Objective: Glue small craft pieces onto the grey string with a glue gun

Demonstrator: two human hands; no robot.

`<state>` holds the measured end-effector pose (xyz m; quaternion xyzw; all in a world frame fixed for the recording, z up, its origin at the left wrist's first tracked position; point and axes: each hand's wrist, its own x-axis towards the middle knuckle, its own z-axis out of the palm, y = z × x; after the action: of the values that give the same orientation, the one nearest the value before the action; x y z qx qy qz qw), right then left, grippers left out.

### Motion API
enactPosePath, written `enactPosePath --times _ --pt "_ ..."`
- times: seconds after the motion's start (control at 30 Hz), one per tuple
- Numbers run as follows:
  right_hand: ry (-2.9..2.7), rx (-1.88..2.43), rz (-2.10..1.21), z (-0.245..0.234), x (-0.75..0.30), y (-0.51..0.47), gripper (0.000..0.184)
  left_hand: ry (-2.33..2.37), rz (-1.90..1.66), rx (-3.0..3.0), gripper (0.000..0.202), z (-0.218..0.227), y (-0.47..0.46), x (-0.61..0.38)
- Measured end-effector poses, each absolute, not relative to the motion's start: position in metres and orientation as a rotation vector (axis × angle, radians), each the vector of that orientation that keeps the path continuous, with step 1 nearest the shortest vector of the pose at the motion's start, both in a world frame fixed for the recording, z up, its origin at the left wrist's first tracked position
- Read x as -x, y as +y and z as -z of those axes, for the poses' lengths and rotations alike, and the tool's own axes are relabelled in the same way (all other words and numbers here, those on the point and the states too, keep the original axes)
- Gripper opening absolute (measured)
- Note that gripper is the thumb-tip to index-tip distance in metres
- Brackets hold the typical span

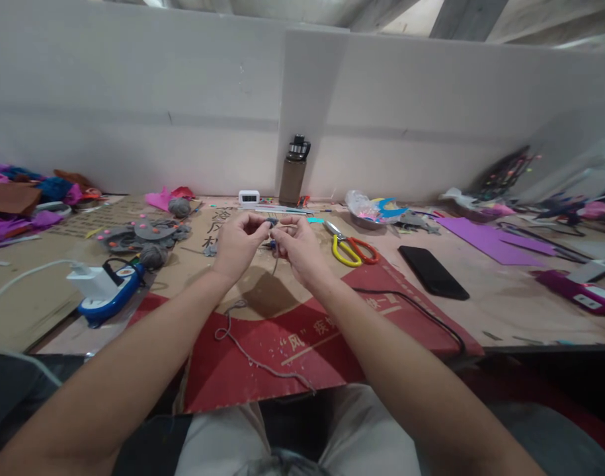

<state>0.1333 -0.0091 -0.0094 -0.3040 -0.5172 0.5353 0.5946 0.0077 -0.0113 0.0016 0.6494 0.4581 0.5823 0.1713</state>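
Observation:
My left hand (pixel 240 239) and my right hand (pixel 301 246) meet above the cardboard sheet, fingers pinched close together. Between the fingertips is a small dark grey yarn piece (pixel 271 223), mostly hidden by the fingers. A short grey strand hangs below my right hand. Under the forearms, a loose length of grey yarn (pixel 252 360) curls across the red part of the cardboard (pixel 332 344). To the right of my right hand lie scissors (pixel 349 248) with one yellow and one red handle.
Left are a blue power strip (pixel 108 301) with a white plug, grey felt pieces (pixel 143 233) and yarn balls (pixel 154 256). A bottle (pixel 293 175) and small white clock (pixel 249 198) stand behind. Right are a black phone (pixel 432 272), its nearby cable (pixel 421 304) and purple sheets (pixel 485 239).

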Motion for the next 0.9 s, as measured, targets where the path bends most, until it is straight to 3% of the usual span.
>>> enactPosePath --times 0.33,0.57,0.9 --pt "-1.180 0.793 -1.252 0.0128 -0.1362 -0.0042 0.017 1.396 -1.660 -1.914 0.010 0.0014 -0.0106 -0.0089" --pt "-1.395 0.973 -0.883 0.0133 -0.1407 -0.0045 0.006 1.421 -1.629 -1.867 0.011 0.0005 -0.0129 -0.0107" --pt "-1.473 0.983 -0.702 0.0055 -0.1440 -0.0081 0.013 1.241 -1.589 -1.683 0.011 0.0013 -0.0098 -0.0119"
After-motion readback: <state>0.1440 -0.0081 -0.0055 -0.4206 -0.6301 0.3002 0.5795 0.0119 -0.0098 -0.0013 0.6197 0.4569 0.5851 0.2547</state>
